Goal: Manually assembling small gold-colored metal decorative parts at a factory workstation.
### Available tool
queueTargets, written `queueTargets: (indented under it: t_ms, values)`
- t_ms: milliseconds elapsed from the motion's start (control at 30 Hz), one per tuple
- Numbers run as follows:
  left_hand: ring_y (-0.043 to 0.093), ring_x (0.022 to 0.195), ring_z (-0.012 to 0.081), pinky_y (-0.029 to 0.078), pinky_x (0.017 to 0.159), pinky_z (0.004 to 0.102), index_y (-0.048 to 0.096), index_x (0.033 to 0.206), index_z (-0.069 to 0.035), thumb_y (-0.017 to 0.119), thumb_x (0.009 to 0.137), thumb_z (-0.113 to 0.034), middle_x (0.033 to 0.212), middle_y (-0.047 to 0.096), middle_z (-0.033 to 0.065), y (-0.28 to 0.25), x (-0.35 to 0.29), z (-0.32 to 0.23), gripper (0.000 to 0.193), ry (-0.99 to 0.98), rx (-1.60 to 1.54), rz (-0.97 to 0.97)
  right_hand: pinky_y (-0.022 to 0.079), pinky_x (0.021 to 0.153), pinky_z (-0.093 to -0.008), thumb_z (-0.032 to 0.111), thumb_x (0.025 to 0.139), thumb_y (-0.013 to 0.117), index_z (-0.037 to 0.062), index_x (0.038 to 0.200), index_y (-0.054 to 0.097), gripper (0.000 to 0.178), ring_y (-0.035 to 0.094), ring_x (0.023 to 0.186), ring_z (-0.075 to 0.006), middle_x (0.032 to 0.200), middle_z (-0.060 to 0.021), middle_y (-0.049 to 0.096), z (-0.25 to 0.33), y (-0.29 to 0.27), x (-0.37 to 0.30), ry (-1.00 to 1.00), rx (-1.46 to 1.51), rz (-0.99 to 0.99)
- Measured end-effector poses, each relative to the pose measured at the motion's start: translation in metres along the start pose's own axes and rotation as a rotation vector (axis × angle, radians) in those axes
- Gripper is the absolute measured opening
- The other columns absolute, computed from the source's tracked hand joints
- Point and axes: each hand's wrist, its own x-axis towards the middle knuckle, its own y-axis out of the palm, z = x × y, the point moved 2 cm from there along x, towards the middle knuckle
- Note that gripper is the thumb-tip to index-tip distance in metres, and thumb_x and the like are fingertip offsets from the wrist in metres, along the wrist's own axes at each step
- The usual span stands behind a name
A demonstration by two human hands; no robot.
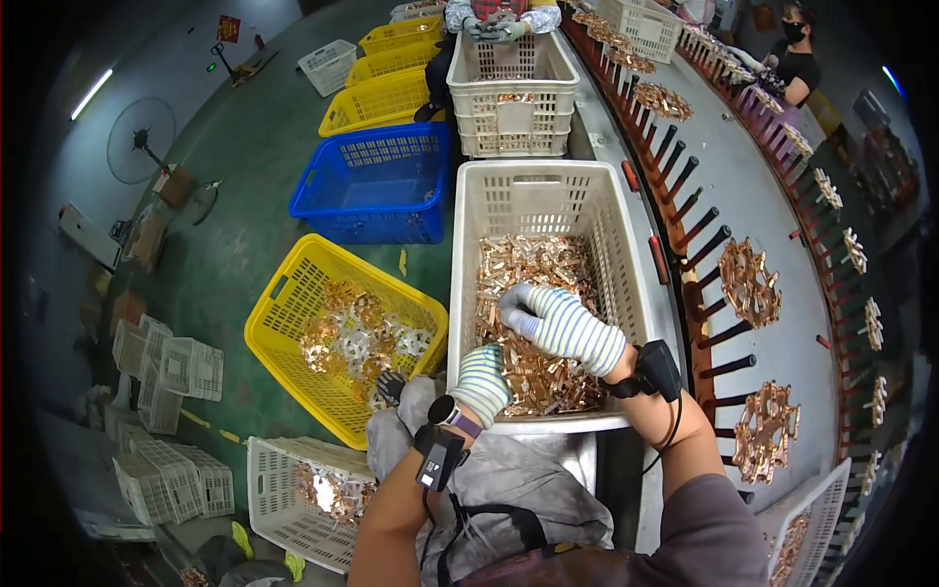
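- Reaching into white crate (548, 201) with both gloved hands; picking of copper parts (533, 284) from the loose heap judged to be the step in hand.
- Right hand (558, 323): fingers curled down onto the heap, apparently closing on pieces; exact grip hidden by the glove.
- Left hand (483, 382): resting at the near rim of the crate, fingers bent over the pile; cannot tell whether anything is pinched.
- Copper parts lying in the lower half of the crate, heaped toward the near wall; far half of the floor bare.
- Next move judged to call for a clean lift clear of the crate's right wall, toward the conveyor pegs (719, 338) just beside it.
- Edges: crate walls close on both sides of the hands; metal ledge at the near rim.
- Open room: upward free; yellow basket (284, 303) near on the left, blue basket (337, 186) beyond it.
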Motion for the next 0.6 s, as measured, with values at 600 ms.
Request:
queueTargets:
  t_ms: [600]
  values:
    - [0.061,0.090,0.0239,0.054,0.082,0.0398,0.053,0.121,-0.002,0.037,0.101,-0.029,0.101,0.061,0.0097,0.045,-0.041,0.062,0.037,0.115,-0.663,-0.283,0.044,0.061,-0.0218,0.016,0.090,0.063,0.0039,0.106,0.060,0.020,0.052,0.065,-0.0080,0.078,-0.0006,0.058,0.012,-0.013,-0.016,-0.039,0.659,-0.372]
